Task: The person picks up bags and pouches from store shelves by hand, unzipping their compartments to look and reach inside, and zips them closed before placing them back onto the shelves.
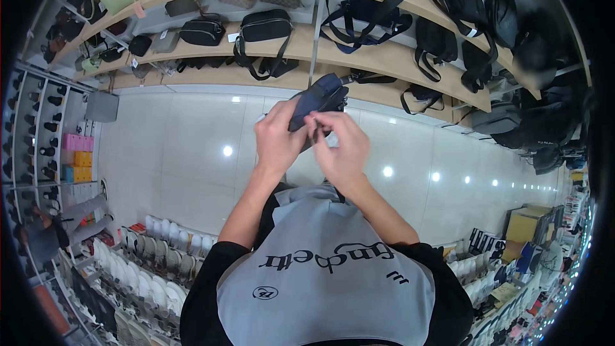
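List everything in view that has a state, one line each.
Left hand: closed around the dark bag.
Right hand: thumb and fingertips in a pinching grip at the bag; what they pinch is unclear.
Dark bag: held up off the shelves, tilted.
Black bag: upright on a shelf, strap hanging over the edge.
White shoes: lined up in rows.

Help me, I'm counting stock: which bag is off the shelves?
The dark-blue bag, held in the left hand and touched by the right hand; the black bags sit on wooden shelves.
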Motion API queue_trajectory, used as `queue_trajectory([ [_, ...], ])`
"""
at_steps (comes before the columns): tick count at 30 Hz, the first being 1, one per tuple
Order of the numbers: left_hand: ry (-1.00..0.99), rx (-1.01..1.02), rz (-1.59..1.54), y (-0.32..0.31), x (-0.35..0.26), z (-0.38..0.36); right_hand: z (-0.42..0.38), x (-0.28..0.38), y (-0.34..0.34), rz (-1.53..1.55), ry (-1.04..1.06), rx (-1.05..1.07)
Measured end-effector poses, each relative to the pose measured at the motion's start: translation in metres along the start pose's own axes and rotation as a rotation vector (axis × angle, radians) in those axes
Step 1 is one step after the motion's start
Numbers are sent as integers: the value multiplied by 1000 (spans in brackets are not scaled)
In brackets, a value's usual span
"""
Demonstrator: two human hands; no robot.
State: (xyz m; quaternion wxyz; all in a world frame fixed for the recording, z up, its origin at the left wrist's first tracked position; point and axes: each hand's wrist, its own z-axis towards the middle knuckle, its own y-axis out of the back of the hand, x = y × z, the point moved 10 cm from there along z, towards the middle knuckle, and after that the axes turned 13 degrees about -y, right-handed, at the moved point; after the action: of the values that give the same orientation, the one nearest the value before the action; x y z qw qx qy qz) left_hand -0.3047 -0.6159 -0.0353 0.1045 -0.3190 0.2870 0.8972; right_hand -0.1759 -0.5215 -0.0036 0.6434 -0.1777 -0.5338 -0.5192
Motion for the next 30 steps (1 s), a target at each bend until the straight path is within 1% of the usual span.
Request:
queue_trajectory([
  [2, 19, 19, -26, -3, 5, -2, -11, 13, -9, -57, 208, 39],
  [3, 26, 30, -37, -3, 8, -3, -10, 15, -8, -48, 245, 33],
  [6, -36, 18, 48, -2, -1, -2, 3, -1, -4, -53, 162, 46],
  [7, -69, 14, 47, -1, -2, -4, 13, -10, 5, -21, 20, -25],
  [10, -137, -19, 50, -3, -7, -8, 38, -58, 8, 39, -401, 24],
  [11, -85, -15, 26, -5, 0, -11, 35, -72, 3, 167, -425, 26],
  [13, 11, -9, -21, -7, 11, -12, 31, -65, -1, 219, -376, 35],
  [16, 167, 27, -286, -12, 8, -9, 20, -55, -1, 243, -319, 70],
  [17, 328, 15, -503, -22, 20, -17, 18, -53, -1, 240, -301, 93],
  [18, 501, -28, -705, -32, 31, -26, 18, -42, 1, 168, -179, 121],
  [20, 780, -1, -834, -48, 61, -42, 13, -22, 1, 25, 67, 185],
  [21, 641, 35, -746, -50, 47, -27, 11, -13, 0, 71, 163, 197],
  [24, 598, 9, -664, -53, 50, -27, 8, -10, 4, 41, 248, 193],
  [25, 596, -33, -611, -51, 44, -25, 3, -5, 1, 11, 297, 219],
  [27, 544, -56, -531, -43, 37, -17, -10, 5, -3, -49, 388, 262],
  [30, 278, -102, -351, -32, 21, -5, -6, -7, 5, -79, 286, 220],
])
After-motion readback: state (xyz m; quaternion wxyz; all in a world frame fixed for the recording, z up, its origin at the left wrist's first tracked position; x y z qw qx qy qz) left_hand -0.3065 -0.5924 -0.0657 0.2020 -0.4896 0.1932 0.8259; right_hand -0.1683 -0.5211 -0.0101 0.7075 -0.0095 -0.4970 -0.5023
